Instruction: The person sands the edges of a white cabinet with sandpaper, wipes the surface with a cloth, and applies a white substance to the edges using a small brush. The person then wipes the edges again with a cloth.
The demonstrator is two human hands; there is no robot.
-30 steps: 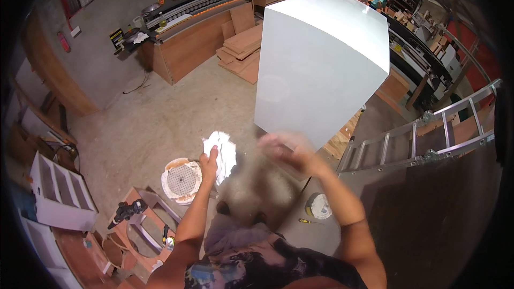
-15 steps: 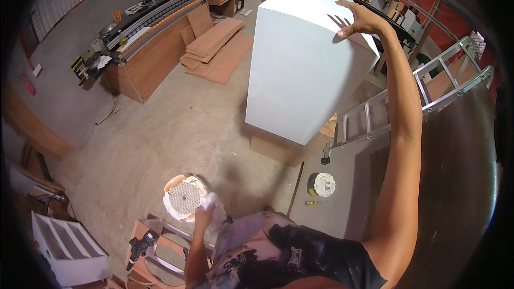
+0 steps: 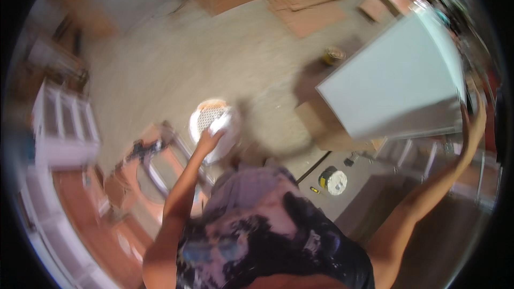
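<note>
My left hand (image 3: 210, 140) is closed on a crumpled white cloth (image 3: 219, 123). It is just over a white-crusted round tub (image 3: 196, 115), whose top shows a perforated disc (image 3: 206, 118). My right arm reaches far right, and my right hand (image 3: 474, 112) rests at the edge of a large, smooth white box (image 3: 399, 80). Its fingers look stretched out, though blurred and partly hidden. The white box stands on a brown base (image 3: 324, 126). Between my arms, a yellow-and-black can with a white-crusted top (image 3: 336, 182) stands beside a small yellow-handled tool (image 3: 315, 189).
An orange-brown frame (image 3: 155, 171) with a dark power tool (image 3: 142, 150) lies left of me. A white shelf unit (image 3: 67, 126) is farther left. Brown boards (image 3: 308, 5) are stacked on the floor ahead. Behind the white box is another yellow can (image 3: 334, 55). A ladder (image 3: 428, 158) is at right.
The view has swung left and downward, so the white box now appears farther right and tilted. My right hand has shifted from its top to its right edge. My left hand still holds the cloth.
</note>
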